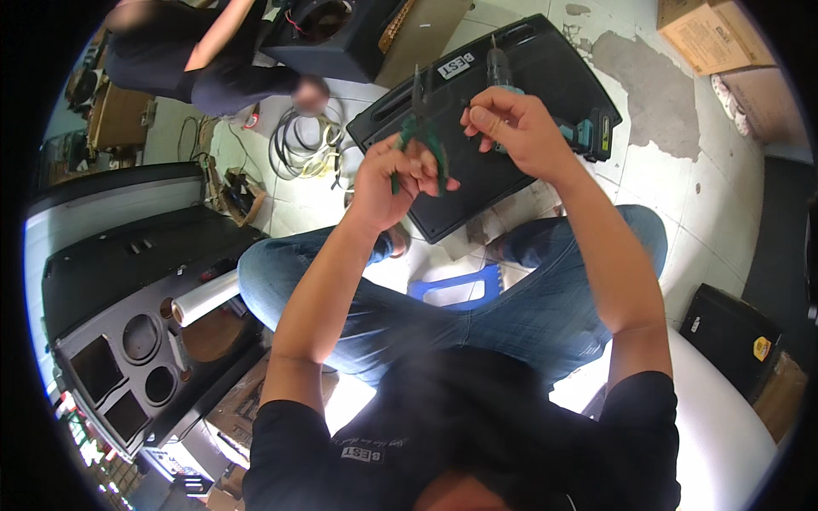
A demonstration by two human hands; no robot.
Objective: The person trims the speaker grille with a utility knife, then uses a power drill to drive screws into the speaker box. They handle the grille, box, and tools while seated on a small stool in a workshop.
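My left hand (394,180) is wrapped round the green handles of a pair of long-nose pliers (417,128), whose jaws point away from me. Fingers and thumb of my right hand (515,128) are pinched together just to the right of the pliers. A tiny dark bit shows at its fingertips, too small to name. Under both hands lies a large black speaker cabinet (383,126) with a recessed handle and a white label. A teal and black cordless drill (497,72) rests on it, partly hidden behind my right hand.
Between my legs is a blue plastic stool (477,289). Coiled cables (298,145) lie on the tiled floor, near another person in dark clothes (243,85). An open speaker box (341,51) stands beyond. Cut-out cabinet panels (128,341) are on the left, cardboard boxes (711,34) at the far right.
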